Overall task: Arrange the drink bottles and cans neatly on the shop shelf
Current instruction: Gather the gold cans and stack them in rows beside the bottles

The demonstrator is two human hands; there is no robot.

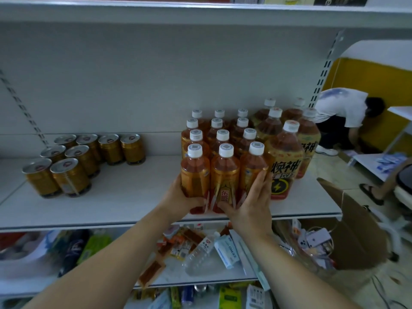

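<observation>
Amber drink fills the small bottles (225,172), white-capped and upright in a three-wide block on the shelf (133,197). The middle front one bears a red label on which only "东" can be read. The front row stands between the two hands. The left hand (178,199) curls its fingers round the base of the left front bottle, while the right hand (249,208) lays its fingers (263,181), straight and pressed together, flat against the right front bottle. Touching the block just beyond those fingers stand large bottles (285,157) lettered "焕神" over a lightning bolt. Gold cans (73,161) stand well left of the left hand. Below the wrists, a tube (229,250) reads "ZERO".
</observation>
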